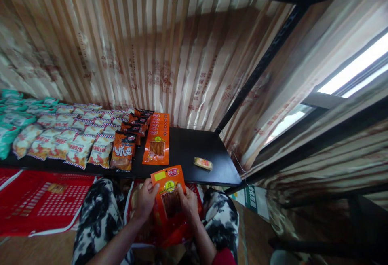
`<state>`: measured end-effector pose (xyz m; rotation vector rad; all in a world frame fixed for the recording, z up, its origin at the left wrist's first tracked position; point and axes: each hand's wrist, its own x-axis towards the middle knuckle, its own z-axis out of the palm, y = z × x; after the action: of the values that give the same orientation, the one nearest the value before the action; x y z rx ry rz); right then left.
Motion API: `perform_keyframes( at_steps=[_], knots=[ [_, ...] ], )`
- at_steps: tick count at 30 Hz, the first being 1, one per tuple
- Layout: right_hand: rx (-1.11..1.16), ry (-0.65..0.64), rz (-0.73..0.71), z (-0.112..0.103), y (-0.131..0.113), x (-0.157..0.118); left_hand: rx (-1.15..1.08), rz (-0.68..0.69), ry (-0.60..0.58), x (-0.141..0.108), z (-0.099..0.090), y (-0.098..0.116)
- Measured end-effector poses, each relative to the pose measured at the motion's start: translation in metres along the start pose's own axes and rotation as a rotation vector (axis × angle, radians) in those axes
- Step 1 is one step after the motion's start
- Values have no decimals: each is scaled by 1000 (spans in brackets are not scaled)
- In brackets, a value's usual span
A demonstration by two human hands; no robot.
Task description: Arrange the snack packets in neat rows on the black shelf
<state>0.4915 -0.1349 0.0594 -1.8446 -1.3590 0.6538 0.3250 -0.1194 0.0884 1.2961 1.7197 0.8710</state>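
Note:
An orange snack packet (171,202) with a clear window is held upright between both hands, in front of the black shelf's edge. My left hand (146,200) grips its left side, and my right hand (188,203) pinches its right side with the thumb on the front. Behind it, similar orange packets (157,139) lie on the black shelf (182,145). To their left are brown-and-orange bags (123,150) in a row running back. A small wrapped snack (203,163) lies alone on the shelf's right part.
White snack bags (80,149) and green packets (9,135) fill the shelf's left. A red basket (27,208) is below left, another between the knees. A black post (260,68) rises at the right before patterned curtains.

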Motion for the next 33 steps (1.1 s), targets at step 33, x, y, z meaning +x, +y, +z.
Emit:
perform_keyframes(
  at_steps=[33],
  knots=[
    [671, 20, 331, 27, -15, 2, -132, 32, 37, -6, 1, 17]
  ],
)
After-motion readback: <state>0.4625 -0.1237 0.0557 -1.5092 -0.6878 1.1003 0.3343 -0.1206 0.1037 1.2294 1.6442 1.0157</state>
